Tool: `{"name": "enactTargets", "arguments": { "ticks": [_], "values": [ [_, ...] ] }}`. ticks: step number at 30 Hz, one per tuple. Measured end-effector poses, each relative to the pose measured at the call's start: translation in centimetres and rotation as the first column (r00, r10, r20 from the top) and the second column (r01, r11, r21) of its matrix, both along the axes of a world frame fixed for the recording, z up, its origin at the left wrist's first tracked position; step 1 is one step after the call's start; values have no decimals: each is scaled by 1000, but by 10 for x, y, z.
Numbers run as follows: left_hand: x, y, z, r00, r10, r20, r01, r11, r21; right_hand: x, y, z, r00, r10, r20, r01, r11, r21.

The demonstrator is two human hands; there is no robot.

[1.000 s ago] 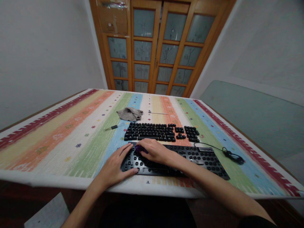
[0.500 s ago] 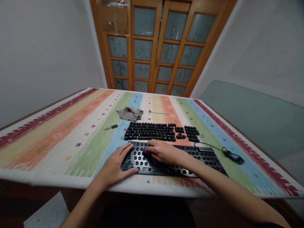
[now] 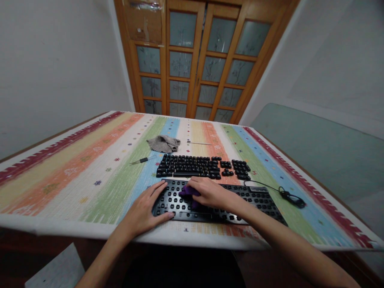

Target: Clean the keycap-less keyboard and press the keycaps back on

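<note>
A black keyboard base (image 3: 186, 216) with its keycaps off lies near the table's front edge, bare switch posts showing. My left hand (image 3: 144, 206) rests on its left end, fingers stretched toward the back edge and thumb spread apart near the front edge. A bunched purple cloth (image 3: 189, 192) is in my right hand (image 3: 208, 192), whose fingers are closed round it and press it on the left-middle part of the base. Part of the base is hidden under that hand and forearm. Just behind it, loose black keycaps (image 3: 189, 166) are laid out in keyboard order.
A crumpled grey cloth (image 3: 163, 143) lies behind the keycaps. To its right is a thin rod-like tool (image 3: 199, 143); a small tool with a black middle (image 3: 144, 160) lies at left. The coiled cable (image 3: 292, 198) sits at right. A striped cloth covers the table (image 3: 102, 196).
My right hand has shifted slightly on the base, and more of the purple cloth shows beside its fingers. My left hand stays in place on the base.
</note>
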State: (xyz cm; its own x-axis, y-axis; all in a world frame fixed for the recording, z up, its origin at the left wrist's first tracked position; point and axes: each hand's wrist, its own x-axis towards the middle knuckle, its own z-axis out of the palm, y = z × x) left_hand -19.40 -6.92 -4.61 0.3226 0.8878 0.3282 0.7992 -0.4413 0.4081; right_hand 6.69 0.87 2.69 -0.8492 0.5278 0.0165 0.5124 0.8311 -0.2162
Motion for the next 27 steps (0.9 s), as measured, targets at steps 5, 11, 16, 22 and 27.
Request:
{"name": "enactTargets", "arguments": {
  "ticks": [5,11,16,22,27],
  "values": [
    [1,0,1,1000,9,-3,-9,1000,-9,-12,3,-6,973,-94,-213,99,995,13],
    [1,0,-1,1000,12,-2,-12,1000,-7,-15,2,-10,993,-66,-98,67,998,1],
    [1,0,1,1000,12,2,-12,1000,-3,-9,-7,-11,992,-123,-3,123,991,47],
    [2,0,2,1000,11,-3,-11,1000,-6,-1,-15,-7,978,-204,44,202,978,47],
    [1,0,1,1000,9,1,-9,1000,12,1,-13,-2,960,-277,53,274,960,49]
  ]
}}
